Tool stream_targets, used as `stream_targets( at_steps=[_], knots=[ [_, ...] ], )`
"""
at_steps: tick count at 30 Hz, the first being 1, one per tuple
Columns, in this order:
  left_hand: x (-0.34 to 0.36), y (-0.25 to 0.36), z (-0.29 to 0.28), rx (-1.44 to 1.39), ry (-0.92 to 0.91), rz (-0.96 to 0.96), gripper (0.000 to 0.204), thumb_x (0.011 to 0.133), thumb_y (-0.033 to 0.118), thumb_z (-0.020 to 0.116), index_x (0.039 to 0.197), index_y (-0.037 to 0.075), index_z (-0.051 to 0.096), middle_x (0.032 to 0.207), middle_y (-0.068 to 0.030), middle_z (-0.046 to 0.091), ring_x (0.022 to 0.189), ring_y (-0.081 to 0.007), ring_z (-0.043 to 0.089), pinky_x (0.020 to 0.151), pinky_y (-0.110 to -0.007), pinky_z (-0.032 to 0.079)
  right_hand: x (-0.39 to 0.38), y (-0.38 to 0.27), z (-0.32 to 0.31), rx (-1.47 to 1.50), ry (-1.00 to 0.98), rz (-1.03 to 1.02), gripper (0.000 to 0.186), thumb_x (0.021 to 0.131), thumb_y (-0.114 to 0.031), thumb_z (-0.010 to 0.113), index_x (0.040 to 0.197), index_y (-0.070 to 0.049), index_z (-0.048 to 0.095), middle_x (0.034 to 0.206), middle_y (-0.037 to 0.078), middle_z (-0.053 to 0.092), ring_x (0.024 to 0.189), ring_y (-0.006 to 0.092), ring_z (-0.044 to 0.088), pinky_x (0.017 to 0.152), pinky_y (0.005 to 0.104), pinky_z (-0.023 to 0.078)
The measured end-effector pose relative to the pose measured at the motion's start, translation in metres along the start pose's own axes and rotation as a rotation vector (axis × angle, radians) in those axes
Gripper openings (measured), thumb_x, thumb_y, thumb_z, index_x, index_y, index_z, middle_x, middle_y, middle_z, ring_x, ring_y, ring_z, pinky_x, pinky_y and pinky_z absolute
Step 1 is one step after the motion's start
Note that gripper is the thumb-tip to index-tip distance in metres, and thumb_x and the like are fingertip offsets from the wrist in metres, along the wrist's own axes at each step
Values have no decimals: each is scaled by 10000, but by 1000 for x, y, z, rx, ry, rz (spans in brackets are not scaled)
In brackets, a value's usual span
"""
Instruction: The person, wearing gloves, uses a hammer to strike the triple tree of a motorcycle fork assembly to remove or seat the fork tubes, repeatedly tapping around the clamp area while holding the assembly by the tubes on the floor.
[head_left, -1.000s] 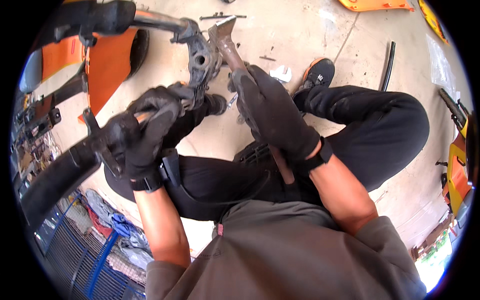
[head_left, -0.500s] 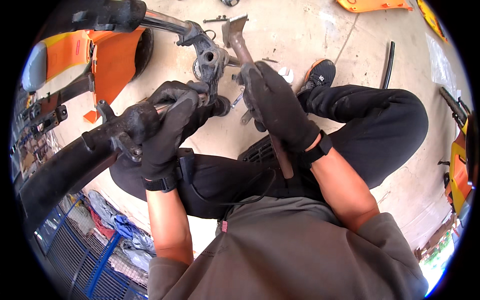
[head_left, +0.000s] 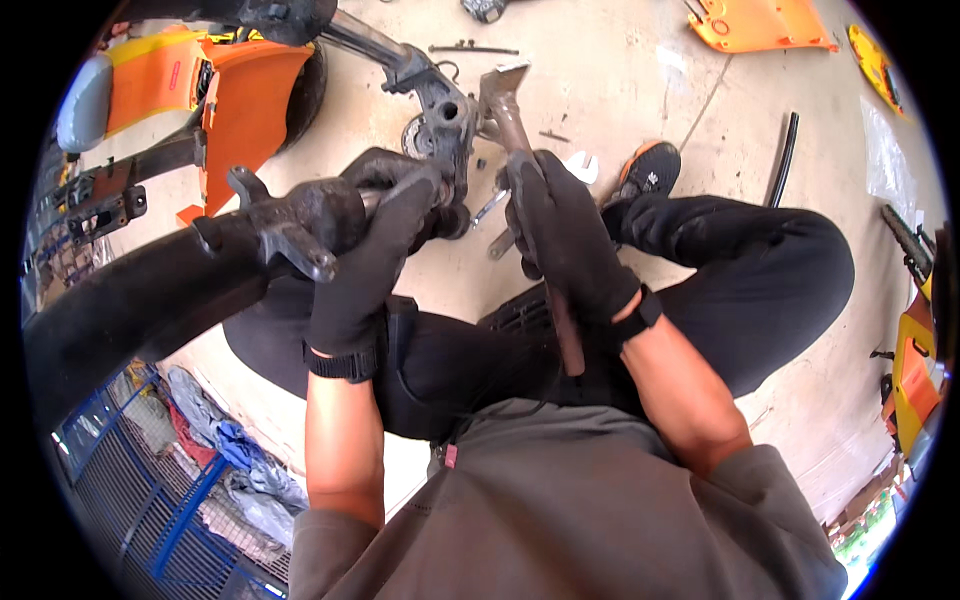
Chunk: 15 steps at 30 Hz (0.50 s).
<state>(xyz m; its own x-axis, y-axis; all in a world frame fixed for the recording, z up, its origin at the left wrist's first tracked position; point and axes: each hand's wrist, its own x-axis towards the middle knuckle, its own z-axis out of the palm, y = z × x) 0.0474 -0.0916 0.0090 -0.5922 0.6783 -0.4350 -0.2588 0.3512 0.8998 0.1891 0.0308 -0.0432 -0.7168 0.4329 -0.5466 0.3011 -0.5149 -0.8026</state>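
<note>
My left hand, in a black glove, is closed around a metal shaft at the end of the black frame tube. Its fingers lie against the lower part of a dark metal fork clamp, and they hide most of the shaft. A fork leg runs from the clamp to the upper left. In my gloved right hand is a hammer, gripped by its rusty handle. The hammer's head points away from me, just right of the clamp and apart from it as far as I can tell.
Orange body panels lie at the far left, another orange panel at the far right. A wrench, a long bolt and a black tube are on the floor. A blue metal rack with cloths stands at lower left.
The whole view has shifted, so frame, clamp and floor items appear lower and farther right. Both hands keep their grips, and the hammer stays close beside the clamp.
</note>
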Motion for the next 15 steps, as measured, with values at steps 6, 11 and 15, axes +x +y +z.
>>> stream_targets(
  at_steps=[6, 11, 15],
  knots=[
    [-1, -1, 11, 29, 26, 53, 97, 930, 19, 619, 1011, -34, 625, 886, -84, 670, 771, -99, 634, 695, -231, 524, 10, 18, 0, -63, 21, -256, 238, 1042, -272, 398, 980, -75, 515, 665, -32, 448, 507, 46, 396, 432, 215, 341],
    [4, 3, 11, 125, -3, 174, 119, 927, 45, 631, 1014, -37, 627, 880, -83, 678, 757, -98, 628, 675, -232, 508, 6, 20, 2, -45, 0, -173, 260, 1037, -290, 387, 991, -69, 515, 666, -25, 449, 508, 52, 411, 419, 223, 356],
    [0, 10, 20, -14, 16, 36, 172, 914, 68, 654, 1040, -46, 630, 883, -79, 681, 754, -93, 624, 674, -238, 505, 9, 14, 1, 0, 21, -216, 257, 1037, -292, 389, 996, -72, 514, 663, -19, 450, 485, 59, 404, 411, 226, 369]
  ],
)
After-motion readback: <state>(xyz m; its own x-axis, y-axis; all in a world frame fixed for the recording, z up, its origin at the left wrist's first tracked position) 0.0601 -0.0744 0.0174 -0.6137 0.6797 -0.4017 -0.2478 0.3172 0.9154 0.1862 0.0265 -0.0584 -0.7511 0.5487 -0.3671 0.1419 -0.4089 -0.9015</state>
